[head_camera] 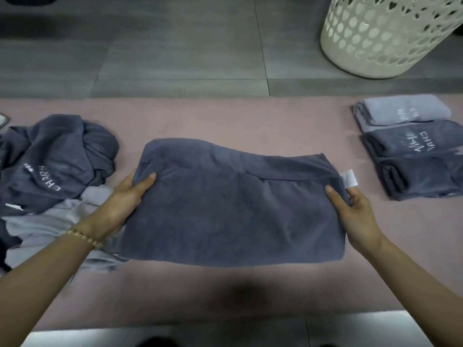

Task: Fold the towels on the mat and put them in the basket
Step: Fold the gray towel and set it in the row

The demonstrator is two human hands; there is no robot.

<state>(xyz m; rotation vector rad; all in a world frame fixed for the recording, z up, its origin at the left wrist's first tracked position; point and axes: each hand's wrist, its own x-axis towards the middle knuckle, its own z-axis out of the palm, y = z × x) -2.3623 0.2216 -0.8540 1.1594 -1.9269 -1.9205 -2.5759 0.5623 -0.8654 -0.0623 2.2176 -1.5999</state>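
A dark blue towel lies partly folded in the middle of the pink mat. My left hand pinches its left edge, thumb on top. My right hand pinches its right edge, just below a white label. A heap of unfolded towels, dark blue over pale grey, sits at the left. Folded towels are stacked at the right: a pale one behind, dark ones in front. The white perforated basket stands on the floor beyond the mat, at the far right.
Grey floor tiles stretch beyond the mat's far edge. A bead bracelet circles my left wrist. A pale strip of floor runs along the mat's near edge.
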